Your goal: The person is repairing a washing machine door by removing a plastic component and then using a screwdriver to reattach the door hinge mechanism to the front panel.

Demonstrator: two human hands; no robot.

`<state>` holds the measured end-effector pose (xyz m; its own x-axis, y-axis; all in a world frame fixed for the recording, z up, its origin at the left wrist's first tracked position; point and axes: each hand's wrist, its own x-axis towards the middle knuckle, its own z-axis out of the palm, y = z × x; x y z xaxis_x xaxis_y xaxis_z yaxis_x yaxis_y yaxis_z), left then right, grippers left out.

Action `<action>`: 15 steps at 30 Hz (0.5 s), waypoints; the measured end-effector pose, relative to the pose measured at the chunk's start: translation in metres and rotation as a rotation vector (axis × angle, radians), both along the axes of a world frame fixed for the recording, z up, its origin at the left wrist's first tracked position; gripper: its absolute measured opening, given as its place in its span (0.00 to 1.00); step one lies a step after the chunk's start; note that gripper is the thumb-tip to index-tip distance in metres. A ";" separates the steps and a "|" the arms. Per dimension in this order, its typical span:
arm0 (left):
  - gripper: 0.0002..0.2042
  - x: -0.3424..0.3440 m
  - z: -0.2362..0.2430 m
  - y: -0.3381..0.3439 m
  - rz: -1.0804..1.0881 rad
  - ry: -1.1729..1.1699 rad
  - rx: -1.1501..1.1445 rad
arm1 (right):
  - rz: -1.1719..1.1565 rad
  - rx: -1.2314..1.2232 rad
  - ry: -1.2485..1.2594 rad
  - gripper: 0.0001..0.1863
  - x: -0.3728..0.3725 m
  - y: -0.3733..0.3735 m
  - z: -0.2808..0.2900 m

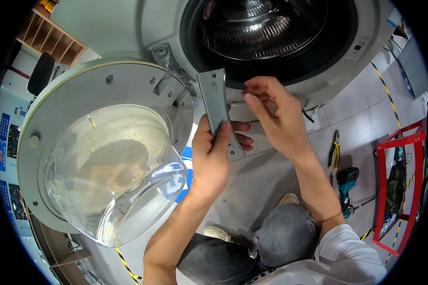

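My left hand [214,147] grips a grey metal hinge bracket [213,95], held upright in front of the washing machine's opening. My right hand [273,111] is just right of the bracket, fingers loosely curled and apart, with nothing visible in them. To the left stands the round door [66,90] with its clear glass bowl [114,156], beside a hinge mount [161,57] on the machine's front. The open drum [257,33] is above my hands.
Yellow-handled pliers [335,149] and a cordless drill [347,183] lie on the floor at right, near a red metal frame [418,137]. A wooden shelf unit [50,35] is at upper left. My knee [285,232] is below my hands. Striped tape marks the floor [342,109].
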<state>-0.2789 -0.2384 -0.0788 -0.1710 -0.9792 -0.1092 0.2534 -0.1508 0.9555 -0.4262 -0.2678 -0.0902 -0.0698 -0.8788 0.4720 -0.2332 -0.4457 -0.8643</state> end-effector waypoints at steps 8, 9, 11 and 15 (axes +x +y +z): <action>0.23 0.025 0.027 0.011 -0.119 0.343 0.338 | 0.081 -0.528 0.667 0.17 0.001 0.004 0.012; 0.24 0.025 0.029 0.012 -0.104 0.357 0.333 | 0.096 -0.533 0.670 0.16 0.002 0.002 0.011; 0.26 0.025 0.035 0.014 -0.068 0.384 0.324 | 0.111 -0.560 0.654 0.15 0.003 0.000 0.013; 0.28 0.022 0.024 0.010 0.044 0.216 0.119 | 0.126 -0.534 0.505 0.10 0.000 -0.012 0.023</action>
